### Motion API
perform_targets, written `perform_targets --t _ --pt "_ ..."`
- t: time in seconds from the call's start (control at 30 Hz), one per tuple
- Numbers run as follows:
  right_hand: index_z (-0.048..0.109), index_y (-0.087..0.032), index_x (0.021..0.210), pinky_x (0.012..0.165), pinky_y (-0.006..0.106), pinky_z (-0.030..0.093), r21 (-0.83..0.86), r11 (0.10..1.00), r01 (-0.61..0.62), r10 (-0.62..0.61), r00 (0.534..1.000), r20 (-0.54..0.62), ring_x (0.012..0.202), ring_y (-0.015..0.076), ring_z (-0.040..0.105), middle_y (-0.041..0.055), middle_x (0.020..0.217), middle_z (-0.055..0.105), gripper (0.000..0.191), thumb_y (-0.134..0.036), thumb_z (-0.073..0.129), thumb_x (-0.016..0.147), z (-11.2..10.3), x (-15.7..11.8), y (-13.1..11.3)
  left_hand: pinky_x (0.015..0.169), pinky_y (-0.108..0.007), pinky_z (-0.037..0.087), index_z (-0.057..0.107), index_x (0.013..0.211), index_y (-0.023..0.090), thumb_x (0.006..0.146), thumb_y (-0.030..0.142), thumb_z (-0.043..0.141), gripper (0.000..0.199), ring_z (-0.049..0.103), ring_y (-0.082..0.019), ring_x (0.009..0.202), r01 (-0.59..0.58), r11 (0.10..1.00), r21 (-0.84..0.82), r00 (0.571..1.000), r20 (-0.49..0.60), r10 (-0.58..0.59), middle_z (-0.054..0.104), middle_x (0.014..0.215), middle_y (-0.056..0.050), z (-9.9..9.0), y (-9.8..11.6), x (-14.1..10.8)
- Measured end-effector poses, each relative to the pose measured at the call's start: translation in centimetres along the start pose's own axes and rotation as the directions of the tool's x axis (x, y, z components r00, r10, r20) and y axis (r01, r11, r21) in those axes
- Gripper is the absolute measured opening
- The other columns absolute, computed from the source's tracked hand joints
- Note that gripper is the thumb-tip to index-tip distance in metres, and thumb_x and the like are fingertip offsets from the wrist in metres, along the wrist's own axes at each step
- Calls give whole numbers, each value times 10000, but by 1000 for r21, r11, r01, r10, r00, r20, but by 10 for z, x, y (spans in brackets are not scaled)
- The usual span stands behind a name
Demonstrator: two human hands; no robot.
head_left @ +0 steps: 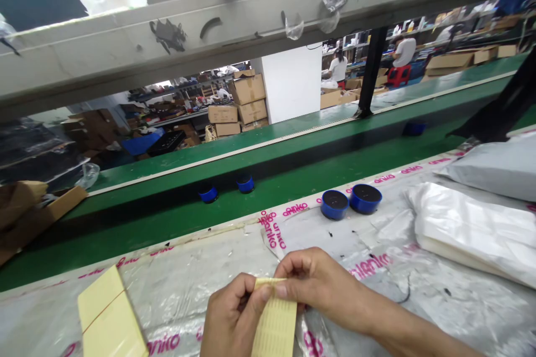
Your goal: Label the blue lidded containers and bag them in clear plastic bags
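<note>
A pale yellow printed sheet (276, 326), with rows of small marks, is pinched at its top edge between both hands. My left hand (234, 312) grips its upper left corner, thumb on top. My right hand (314, 287) holds the upper right corner, thumb and fingers pressed together close to the left thumb. The fingertips behind the sheet are hidden. To the left lies a stack of yellow paper (109, 315) with a thin reddish band around it.
Two blue round devices with black tops (350, 201) stand on the plastic-covered table (201, 273). More blue devices (226, 188) sit on the green conveyor belt (285, 173). White plastic bags (477, 234) lie at right. A metal beam (251, 17) crosses above. People sit in the background.
</note>
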State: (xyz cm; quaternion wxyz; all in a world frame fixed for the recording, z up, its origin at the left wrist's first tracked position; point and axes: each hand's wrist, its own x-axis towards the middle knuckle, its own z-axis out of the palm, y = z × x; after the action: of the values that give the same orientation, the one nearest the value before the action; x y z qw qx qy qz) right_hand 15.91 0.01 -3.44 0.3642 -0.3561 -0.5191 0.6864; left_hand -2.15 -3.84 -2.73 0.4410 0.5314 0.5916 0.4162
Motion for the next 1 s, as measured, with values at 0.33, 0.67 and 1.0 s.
perform_targets --t 0.33,0.67,1.0 --pt "741 -145 846 591 220 365 10 997 -82 82 996 19 619 104 496 -8 694 611 148 -220 725 720 -4 -1 -10 509 -177 342 663 654 158 827 512 684 395 450 -105 560 -116 987 111 992 60 110 552 582 12 0 -2 1" --pt "686 -140 802 559 241 431 47 991 -128 125 991 54 571 123 553 11 670 635 186 -295 751 723 -6 -1 -2 472 -171 356 643 618 168 780 531 729 407 438 -87 484 -54 998 23 998 -16 55 553 520 29 3 -1 -1" --pt "713 -131 802 564 218 367 -49 999 -10 10 1000 1 616 112 493 4 677 601 236 -362 757 798 -4 -2 1 565 -184 458 736 747 173 745 530 754 357 587 -147 620 25 995 -94 997 -70 -32 698 656 -20 4 12 -2"
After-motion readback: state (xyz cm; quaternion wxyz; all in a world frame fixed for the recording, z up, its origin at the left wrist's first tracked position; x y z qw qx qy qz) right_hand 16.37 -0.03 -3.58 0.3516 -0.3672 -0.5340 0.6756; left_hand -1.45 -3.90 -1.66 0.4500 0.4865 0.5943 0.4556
